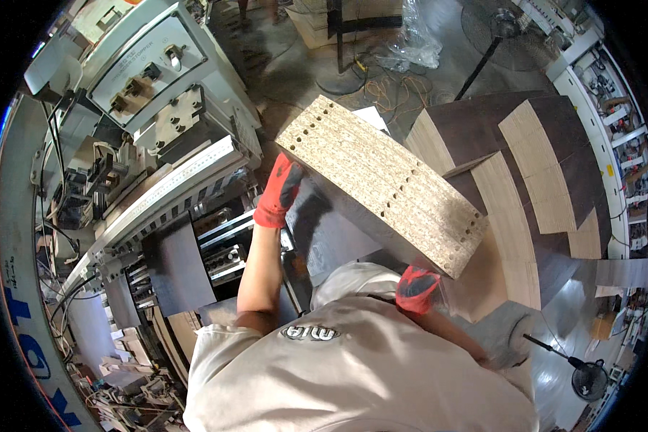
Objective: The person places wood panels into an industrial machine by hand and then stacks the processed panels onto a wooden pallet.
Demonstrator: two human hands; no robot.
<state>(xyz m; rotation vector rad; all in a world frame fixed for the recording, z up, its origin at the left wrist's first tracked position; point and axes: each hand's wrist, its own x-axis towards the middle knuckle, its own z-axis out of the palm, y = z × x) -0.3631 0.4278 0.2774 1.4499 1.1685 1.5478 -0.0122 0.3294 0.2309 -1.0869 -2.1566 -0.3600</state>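
A grey drilling machine (158, 93) stands at the left. The gloved left hand (279, 191) grips the left side of a stack of drilled chipboard panels (381, 180); the gloved right hand (416, 288) clasps its near corner. Dark veneered boards (540, 165) lie right.

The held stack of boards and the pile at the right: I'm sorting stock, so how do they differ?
The held stack is gripped by the left hand and right hand and shows a pale chipboard edge with rows of drilled holes; the pile at the right rests untouched. The held stack is tilted with its edges flush; the pile lies flat, staggered, showing dark and tan faces. Both are flat panels.
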